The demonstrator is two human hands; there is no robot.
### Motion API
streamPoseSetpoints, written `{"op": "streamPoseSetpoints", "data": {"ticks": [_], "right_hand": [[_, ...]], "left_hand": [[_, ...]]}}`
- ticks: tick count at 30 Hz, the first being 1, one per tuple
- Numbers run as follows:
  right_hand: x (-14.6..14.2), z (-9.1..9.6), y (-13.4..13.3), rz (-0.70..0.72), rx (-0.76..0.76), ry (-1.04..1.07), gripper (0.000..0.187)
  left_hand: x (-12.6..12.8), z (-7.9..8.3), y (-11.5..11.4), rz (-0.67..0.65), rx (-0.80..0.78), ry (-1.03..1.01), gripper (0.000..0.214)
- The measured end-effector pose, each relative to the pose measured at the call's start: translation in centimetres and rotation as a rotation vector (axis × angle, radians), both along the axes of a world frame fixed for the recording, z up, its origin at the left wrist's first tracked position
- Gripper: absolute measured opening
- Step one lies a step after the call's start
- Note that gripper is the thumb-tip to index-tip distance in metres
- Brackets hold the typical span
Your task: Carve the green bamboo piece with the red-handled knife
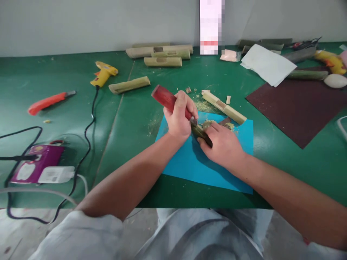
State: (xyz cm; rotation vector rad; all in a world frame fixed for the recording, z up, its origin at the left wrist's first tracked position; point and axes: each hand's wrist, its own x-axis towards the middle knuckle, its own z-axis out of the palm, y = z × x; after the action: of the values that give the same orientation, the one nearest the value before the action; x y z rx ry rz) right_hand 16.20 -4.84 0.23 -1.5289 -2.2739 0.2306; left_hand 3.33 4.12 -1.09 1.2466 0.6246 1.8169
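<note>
My left hand (pixel 180 117) is wrapped round the thick red handle (pixel 165 97) of a tool. A bit of metal shows at the handle's lower end, against a short green bamboo tube (pixel 199 131); the rest of its working end is hidden. Closed on that tube from the right, my right hand (pixel 223 144) holds it over a blue sheet (pixel 184 159). Pale shavings (pixel 208 123) lie just beyond my fingers. Behind them rests a light bamboo tube (pixel 225 107) with a rectangular notch cut in it.
Left of me are a yellow glue gun (pixel 104 74), an orange-handled cutter (pixel 48 103), and a purple power strip (pixel 36 162) with cables. More bamboo tubes (pixel 162 62) line the back. To the right lie a dark brown sheet (pixel 298 112) and white paper (pixel 268 65).
</note>
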Motion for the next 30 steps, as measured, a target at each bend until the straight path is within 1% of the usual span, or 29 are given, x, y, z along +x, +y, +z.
{"op": "streamPoseSetpoints", "data": {"ticks": [5, 8, 11, 14, 20, 24, 30], "right_hand": [[-0.1, -0.1, 0.0, -0.001, -0.007, 0.018, 0.018], [-0.1, -0.1, 0.1, 0.0, -0.018, 0.034, 0.017], [-0.1, 0.0, 0.0, 0.001, -0.02, 0.047, 0.017], [0.0, 0.0, 0.0, -0.002, -0.019, 0.056, 0.017], [0.2, -0.3, 0.2, 0.015, -0.034, 0.136, 0.013], [0.1, -0.5, 0.2, 0.012, -0.015, 0.138, 0.014], [0.1, -0.3, 0.2, -0.017, -0.017, 0.088, 0.017]], "left_hand": [[0.2, -0.2, -0.2, -0.02, 0.01, 0.061, 0.059], [0.3, -0.1, -0.4, 0.007, 0.026, 0.099, 0.057], [0.3, 0.1, -0.6, 0.025, 0.014, 0.097, 0.054], [0.3, 0.5, -0.9, -0.01, -0.008, 0.076, 0.05], [0.5, 0.7, -1.0, -0.054, 0.002, 0.089, 0.059], [0.4, 0.5, -1.1, -0.086, -0.029, 0.044, 0.06], [0.1, -0.3, 0.3, -0.051, 0.015, -0.079, 0.064]]}}
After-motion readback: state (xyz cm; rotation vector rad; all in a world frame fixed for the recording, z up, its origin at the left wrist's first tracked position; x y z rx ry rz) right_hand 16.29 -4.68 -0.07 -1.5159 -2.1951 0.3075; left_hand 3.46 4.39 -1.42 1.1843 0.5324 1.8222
